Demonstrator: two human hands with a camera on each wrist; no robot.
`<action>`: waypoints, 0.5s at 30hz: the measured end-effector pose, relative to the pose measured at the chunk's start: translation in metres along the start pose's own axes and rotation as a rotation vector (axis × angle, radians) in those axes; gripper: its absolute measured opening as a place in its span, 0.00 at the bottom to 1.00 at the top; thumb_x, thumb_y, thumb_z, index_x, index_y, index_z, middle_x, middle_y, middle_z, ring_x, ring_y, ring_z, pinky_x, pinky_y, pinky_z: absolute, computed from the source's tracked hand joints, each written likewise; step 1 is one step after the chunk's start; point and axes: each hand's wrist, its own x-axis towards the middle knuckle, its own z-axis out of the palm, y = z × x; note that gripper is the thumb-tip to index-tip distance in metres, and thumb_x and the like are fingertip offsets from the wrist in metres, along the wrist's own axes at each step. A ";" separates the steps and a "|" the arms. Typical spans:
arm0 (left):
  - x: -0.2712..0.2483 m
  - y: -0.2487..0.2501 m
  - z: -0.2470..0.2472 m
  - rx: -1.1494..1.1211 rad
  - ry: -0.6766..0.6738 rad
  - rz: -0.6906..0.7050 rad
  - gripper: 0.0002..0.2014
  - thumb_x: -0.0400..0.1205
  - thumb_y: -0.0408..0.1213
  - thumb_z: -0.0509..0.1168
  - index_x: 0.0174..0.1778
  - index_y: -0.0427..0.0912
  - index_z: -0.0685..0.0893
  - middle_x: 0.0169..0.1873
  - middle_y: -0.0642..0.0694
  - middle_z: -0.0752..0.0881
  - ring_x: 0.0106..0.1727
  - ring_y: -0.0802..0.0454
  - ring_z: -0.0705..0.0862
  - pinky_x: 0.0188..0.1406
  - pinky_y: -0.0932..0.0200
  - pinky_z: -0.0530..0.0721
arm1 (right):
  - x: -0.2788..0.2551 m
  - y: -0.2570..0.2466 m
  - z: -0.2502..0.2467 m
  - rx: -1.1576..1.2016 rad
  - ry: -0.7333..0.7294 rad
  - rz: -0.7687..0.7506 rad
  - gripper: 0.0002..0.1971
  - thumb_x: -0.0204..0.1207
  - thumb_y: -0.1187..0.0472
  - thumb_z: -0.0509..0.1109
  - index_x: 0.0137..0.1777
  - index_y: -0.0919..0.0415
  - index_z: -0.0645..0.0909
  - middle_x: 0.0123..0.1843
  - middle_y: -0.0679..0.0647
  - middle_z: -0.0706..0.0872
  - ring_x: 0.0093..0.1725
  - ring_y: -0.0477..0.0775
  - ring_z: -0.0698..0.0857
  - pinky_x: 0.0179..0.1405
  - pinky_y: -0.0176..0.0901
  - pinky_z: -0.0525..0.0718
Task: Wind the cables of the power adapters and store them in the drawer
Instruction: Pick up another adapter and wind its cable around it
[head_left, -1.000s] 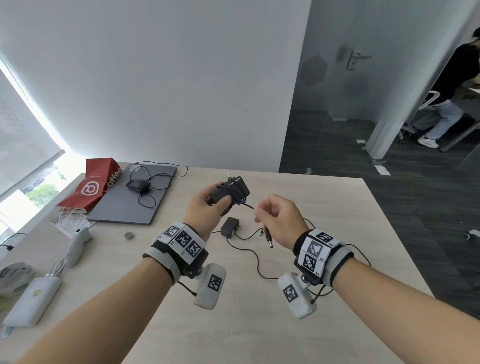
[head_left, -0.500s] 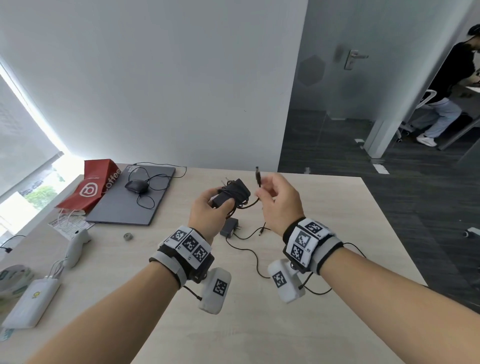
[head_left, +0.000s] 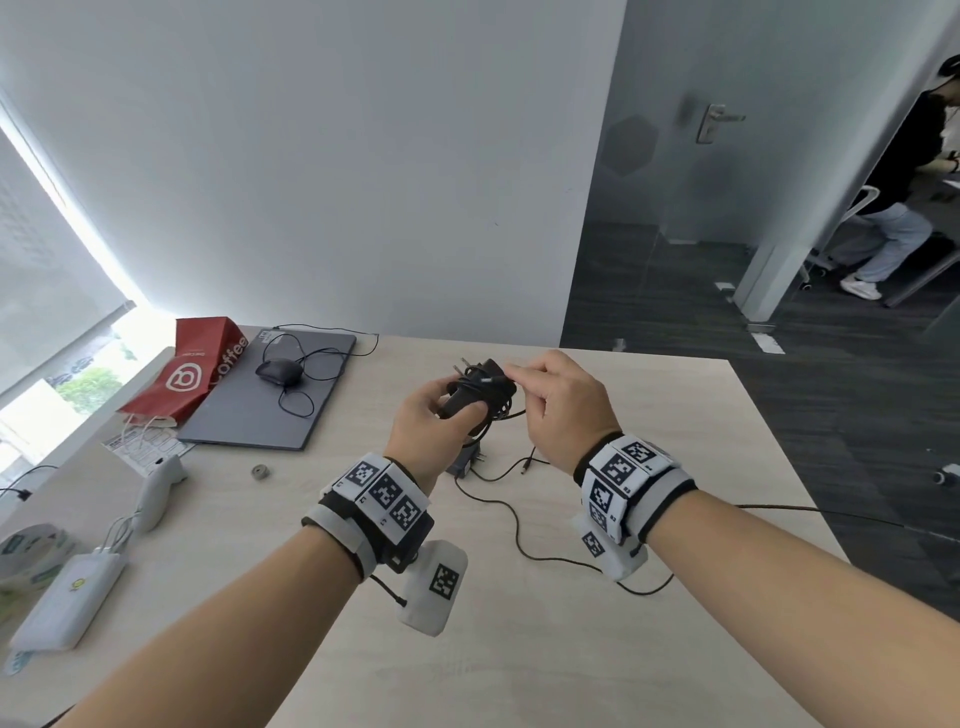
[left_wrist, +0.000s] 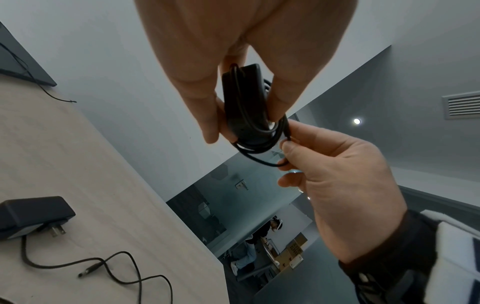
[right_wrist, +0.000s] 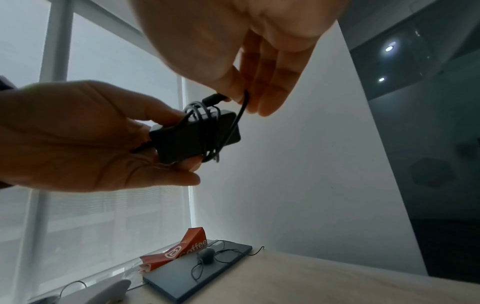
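My left hand grips a black power adapter above the table, thumb on one side and fingers on the other. Its thin black cable is wound around the body in several loops. My right hand pinches the cable's plug end right against the adapter's top. A second black adapter lies on the table below my hands, its loose cable trailing toward me. No drawer is in view.
A closed grey laptop with a black mouse on it sits at the far left, beside a red paper bag. A white controller, a white power bank and a small metal ring lie at left.
My right hand carried the cable's plug end up and over the adapter, adding another turn, and now holds it against the adapter's top. My left hand kept its grip.
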 end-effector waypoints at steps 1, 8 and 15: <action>0.000 0.001 0.000 -0.001 0.003 -0.001 0.16 0.74 0.31 0.71 0.58 0.41 0.84 0.39 0.42 0.88 0.36 0.50 0.84 0.40 0.56 0.83 | -0.001 0.002 0.000 -0.003 0.001 -0.015 0.18 0.73 0.72 0.66 0.58 0.58 0.88 0.46 0.53 0.86 0.41 0.54 0.85 0.43 0.39 0.83; 0.000 0.003 0.001 0.005 0.025 -0.009 0.14 0.72 0.33 0.73 0.53 0.44 0.85 0.35 0.45 0.88 0.32 0.53 0.85 0.37 0.57 0.82 | -0.008 -0.002 0.003 0.105 -0.047 -0.011 0.13 0.75 0.60 0.71 0.57 0.59 0.89 0.44 0.53 0.87 0.38 0.45 0.80 0.41 0.37 0.80; -0.002 0.004 0.002 0.015 0.021 -0.003 0.13 0.73 0.33 0.74 0.53 0.45 0.85 0.37 0.43 0.89 0.32 0.54 0.86 0.37 0.58 0.83 | -0.004 -0.003 0.004 0.133 0.017 0.014 0.10 0.74 0.56 0.72 0.49 0.59 0.90 0.40 0.54 0.89 0.38 0.53 0.85 0.39 0.48 0.86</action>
